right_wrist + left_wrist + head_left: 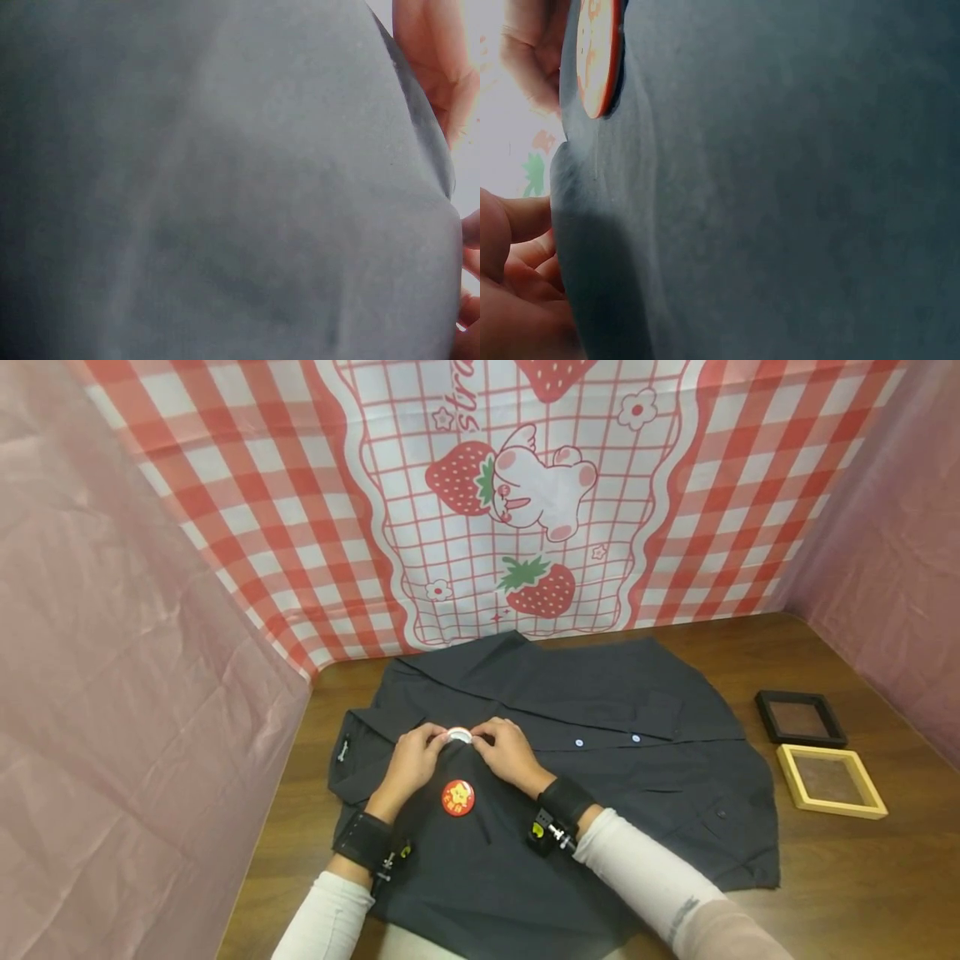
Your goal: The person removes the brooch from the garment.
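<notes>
A dark grey shirt with white buttons lies spread over the table. At its upper left part, both hands meet at a white round badge with a red rim. My left hand pinches its left side between thumb and fingers. From the other side my right hand pinches it too. Just below the hands, a red badge with a yellow star lies on the cloth. Raised cloth fills most of both wrist views, with fingers at its edge; the badge's fastening is hidden.
To the right on the wooden table lie a black frame and a yellow frame. A red checked cloth hangs behind, and pink curtains close off both sides.
</notes>
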A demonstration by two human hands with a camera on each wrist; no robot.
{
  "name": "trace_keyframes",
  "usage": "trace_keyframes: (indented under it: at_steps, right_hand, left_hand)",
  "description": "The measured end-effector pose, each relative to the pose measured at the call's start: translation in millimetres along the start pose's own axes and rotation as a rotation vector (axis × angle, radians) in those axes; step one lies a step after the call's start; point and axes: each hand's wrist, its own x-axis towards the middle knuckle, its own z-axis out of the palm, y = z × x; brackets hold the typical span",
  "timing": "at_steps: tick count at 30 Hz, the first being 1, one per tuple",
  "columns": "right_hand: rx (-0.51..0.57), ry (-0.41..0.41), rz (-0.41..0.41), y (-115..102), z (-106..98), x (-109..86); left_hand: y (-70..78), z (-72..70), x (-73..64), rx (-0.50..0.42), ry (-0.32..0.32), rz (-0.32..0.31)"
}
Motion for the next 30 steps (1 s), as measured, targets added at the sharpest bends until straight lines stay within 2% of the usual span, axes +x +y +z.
trace_keyframes:
  at_steps: [14, 20, 30]
  right_hand:
    - [0.018, 0.021, 0.026, -6, -1, 2.8]
    - [0.006, 0.007, 0.064, -6, 2, 3.0]
    - [-0.033, 0.03, 0.081, -11, 4, 3.5]
  left_hand:
    - [1.9, -1.9, 1.7, -0.057, 0.036, -0.02]
    - [1.0, -1.3, 1.6, -0.061, 0.026, -0.026]
    - [1.0, -1.3, 1.9, -0.073, 0.019, -0.011]
